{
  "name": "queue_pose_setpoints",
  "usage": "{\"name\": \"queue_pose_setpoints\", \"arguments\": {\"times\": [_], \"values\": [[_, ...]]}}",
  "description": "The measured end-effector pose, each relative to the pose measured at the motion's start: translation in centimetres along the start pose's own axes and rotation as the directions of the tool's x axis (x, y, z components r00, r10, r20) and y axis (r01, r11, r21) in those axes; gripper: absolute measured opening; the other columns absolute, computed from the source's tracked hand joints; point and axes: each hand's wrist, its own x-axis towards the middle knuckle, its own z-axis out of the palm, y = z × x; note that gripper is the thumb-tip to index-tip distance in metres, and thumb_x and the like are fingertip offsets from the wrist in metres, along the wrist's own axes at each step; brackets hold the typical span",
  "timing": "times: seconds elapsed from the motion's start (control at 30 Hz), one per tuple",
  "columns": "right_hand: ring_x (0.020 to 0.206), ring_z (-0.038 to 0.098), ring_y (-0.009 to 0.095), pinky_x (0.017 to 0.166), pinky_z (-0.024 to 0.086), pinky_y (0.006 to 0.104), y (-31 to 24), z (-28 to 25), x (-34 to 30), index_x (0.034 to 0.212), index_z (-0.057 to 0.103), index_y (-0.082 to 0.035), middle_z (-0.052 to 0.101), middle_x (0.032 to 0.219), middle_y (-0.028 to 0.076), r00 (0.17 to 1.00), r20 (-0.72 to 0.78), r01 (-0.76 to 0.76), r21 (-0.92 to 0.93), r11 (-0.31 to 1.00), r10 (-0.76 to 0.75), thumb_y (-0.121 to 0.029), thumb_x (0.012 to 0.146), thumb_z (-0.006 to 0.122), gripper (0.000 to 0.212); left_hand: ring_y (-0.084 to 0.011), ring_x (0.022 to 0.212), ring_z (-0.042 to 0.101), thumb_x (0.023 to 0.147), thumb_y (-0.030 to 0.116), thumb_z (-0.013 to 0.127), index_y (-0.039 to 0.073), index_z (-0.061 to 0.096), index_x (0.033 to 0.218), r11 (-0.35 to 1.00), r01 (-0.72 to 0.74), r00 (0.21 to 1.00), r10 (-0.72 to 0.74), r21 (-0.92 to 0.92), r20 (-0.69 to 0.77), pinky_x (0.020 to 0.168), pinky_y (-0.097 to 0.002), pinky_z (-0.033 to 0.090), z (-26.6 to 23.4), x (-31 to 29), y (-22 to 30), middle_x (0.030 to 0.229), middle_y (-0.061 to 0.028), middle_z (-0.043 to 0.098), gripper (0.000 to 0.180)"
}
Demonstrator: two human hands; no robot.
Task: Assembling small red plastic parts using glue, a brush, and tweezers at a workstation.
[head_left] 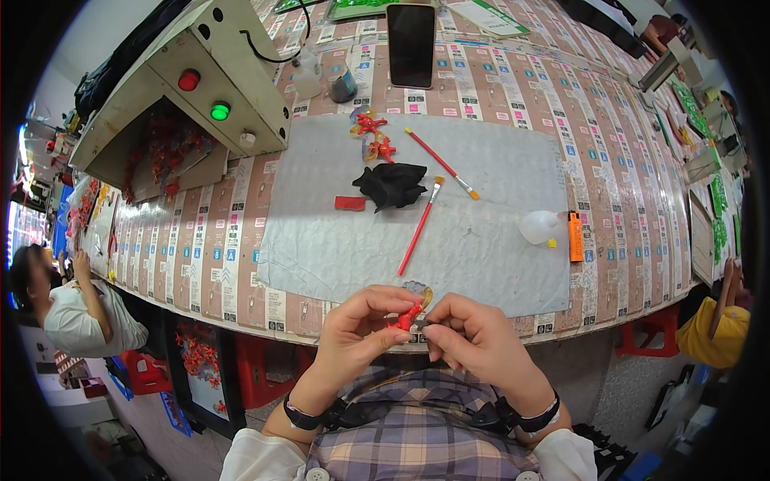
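Note:
At the table's near edge, my left hand [365, 322] pinches a small red plastic figure [407, 317] between thumb and fingers. A clear, yellowish translucent piece [422, 292] rises from the figure's top. My right hand [465, 330] is closed right beside it, thumb and forefinger pressed together on something small and dark that I cannot make out. Beyond my hands, on a grey cloth [497, 264], lie two red-handled brushes [419, 232], a crumpled black cloth [391, 186] and a flat red piece [350, 204]. Two similar red figures [369, 123] with translucent parts lie farther back.
A metal box with red and green lights [241, 80] stands at the left, red pieces inside. A white bottle [542, 228] and an orange lighter [575, 237] lie at right. Behind are a phone [411, 46], a small jar [342, 85] and a squeeze bottle [306, 76]. People sit at both sides.

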Motion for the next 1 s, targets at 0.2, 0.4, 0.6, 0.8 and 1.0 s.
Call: {"name": "queue_pose_setpoints", "arguments": {"times": [0.2,0.4,0.6,0.8,1.0], "values": [[0.053,0.056,0.015,0.049,0.041,0.026,0.5,0.2,-0.3,0.091,0.054,-0.002,0.058,0.066,0.01,0.965,-0.12,0.202,-0.226,0.953,-0.233,-0.009,0.085,0.057,0.01,-0.0185,0.106,0.053,0.079,-0.005,0.061,-0.002,0.054,0.105,1.0,-0.01,1.0,0.01,-0.014,0.01,0.089,-0.0289,0.047,0.1,0.2,0.1,0.116,-0.0156,0.052,0.027],[0.052,0.057,0.023,0.048,0.042,0.0298,0.5,0.9,-0.4,0.089,0.054,-0.004,0.057,0.064,0.01,0.877,-0.16,0.324,-0.498,0.804,-0.452,-0.009,0.082,0.06,0.01,-0.0176,0.105,0.053,0.08,-0.005,0.061,-0.002,0.054,0.106,1.0,-0.006,1.0,0.006,-0.022,-0.001,0.088,-0.0281,0.047,0.1,0.2,0.1,0.116,-0.0149,0.052,0.027],[0.053,0.057,0.024,0.048,0.042,0.0322,0.6,1.2,-0.2,0.087,0.054,-0.005,0.057,0.063,0.01,0.833,-0.151,0.359,-0.586,0.726,-0.533,-0.008,0.081,0.061,0.01,-0.0171,0.104,0.054,0.08,-0.005,0.06,-0.002,0.054,0.106,0.999,0.002,1.0,-0.002,-0.037,-0.003,0.088,-0.0275,0.047,0.0,0.2,0.0,0.116,-0.0147,0.051,0.027],[0.053,0.057,0.024,0.047,0.042,0.0324,0.6,1.4,-0.1,0.087,0.054,-0.005,0.057,0.063,0.009,0.815,-0.148,0.368,-0.614,0.698,-0.56,-0.007,0.081,0.061,0.009,-0.017,0.104,0.054,0.08,-0.005,0.06,-0.002,0.054,0.106,0.999,-0.015,1.0,0.015,-0.035,0.0,0.087,-0.0277,0.047,0.2,0.3,0.0,0.116,-0.0151,0.051,0.027],[0.054,0.058,0.025,0.047,0.042,0.0314,0.7,1.4,-0.1,0.086,0.054,-0.005,0.058,0.065,0.009,0.792,-0.128,0.373,-0.672,0.639,-0.597,-0.007,0.081,0.06,0.009,-0.0172,0.104,0.054,0.079,-0.006,0.06,-0.002,0.054,0.106,1.0,-0.023,1.0,0.023,0.0,-0.017,0.087,-0.0272,0.048,0.2,0.2,-0.1,0.116,-0.0153,0.051,0.028]]}}
